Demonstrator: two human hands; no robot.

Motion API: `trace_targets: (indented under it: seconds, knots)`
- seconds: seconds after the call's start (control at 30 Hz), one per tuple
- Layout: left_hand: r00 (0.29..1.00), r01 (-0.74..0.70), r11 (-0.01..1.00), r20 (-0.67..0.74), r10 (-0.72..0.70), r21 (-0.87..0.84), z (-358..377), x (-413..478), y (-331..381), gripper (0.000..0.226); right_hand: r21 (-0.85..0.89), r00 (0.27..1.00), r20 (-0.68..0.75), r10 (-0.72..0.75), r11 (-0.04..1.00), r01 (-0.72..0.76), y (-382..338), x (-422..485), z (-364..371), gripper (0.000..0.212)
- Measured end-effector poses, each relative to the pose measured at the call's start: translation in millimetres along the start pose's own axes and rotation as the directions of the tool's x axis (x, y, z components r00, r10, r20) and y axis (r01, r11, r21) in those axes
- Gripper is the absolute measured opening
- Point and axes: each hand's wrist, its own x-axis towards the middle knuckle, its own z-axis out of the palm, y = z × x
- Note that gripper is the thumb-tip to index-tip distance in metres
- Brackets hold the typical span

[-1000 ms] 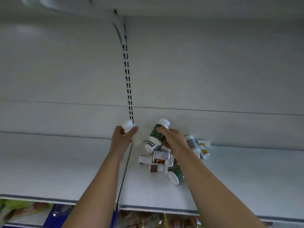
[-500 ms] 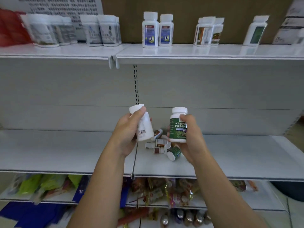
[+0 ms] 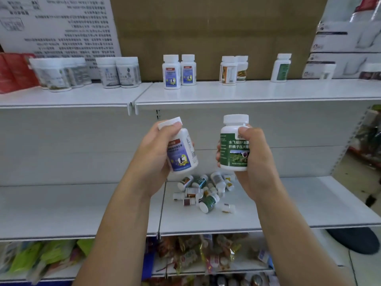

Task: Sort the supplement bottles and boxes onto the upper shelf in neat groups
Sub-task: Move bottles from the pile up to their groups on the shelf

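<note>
left hand [image 3: 153, 157]: grips blue-label bottle [image 3: 181, 150] | right hand [image 3: 254, 162]: grips green-label bottle [image 3: 234, 145]

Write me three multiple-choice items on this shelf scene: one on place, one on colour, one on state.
1. The pile of small bottles lies: A in a crate; B on the middle shelf; C on a cart.
2. The right-hand bottle has a label that is: A red; B green; C yellow.
3. The blue-label bottle in the left hand is: A tilted; B lying flat; C upside down.

B, it lies on that shelf below the hands; B, green covers its label; A, its cap leans left.
</note>
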Motion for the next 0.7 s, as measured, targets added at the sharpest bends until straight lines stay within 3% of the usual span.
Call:
trace_targets:
  seconds: [0.1, 0.3, 0.4, 0.53, 0.7]
  knots:
    - [0.997, -0.072, 0.997, 0.009, 0.072, 0.024, 16, 11, 19, 0.016, -0.002, 0.997, 0.020, -0.070, 0.998, 0.070, -20, 15, -8, 0.029]
    - [0.927, -0.371, 0.859, 0.191, 0.322, 0.354, 42, 64, 69, 0.016, -0.151, 0.965, 0.156, -0.210, 0.960, 0.234, -67, 59, -29, 0.021]
    - [0.917, -0.394, 0.720, 0.193, 0.350, 0.571, 55, 101, 86, 0.018, -0.285, 0.946, 0.231, -0.226, 0.914, 0.288, -88, 87, -37, 0.031]
    - [0.930, -0.317, 0.463, 0.177, 0.321, 0.827, 65, 150, 90, 0.033, -0.552, 0.946, 0.253, -0.202, 0.773, 0.313, -107, 128, -51, 0.032]
    - [0.916, -0.334, 0.190, 0.270, 0.297, 0.923, 68, 190, 85, 0.034, -0.753, 0.957, 0.277, -0.088, 0.599, 0.273, -109, 166, -70, 0.036]
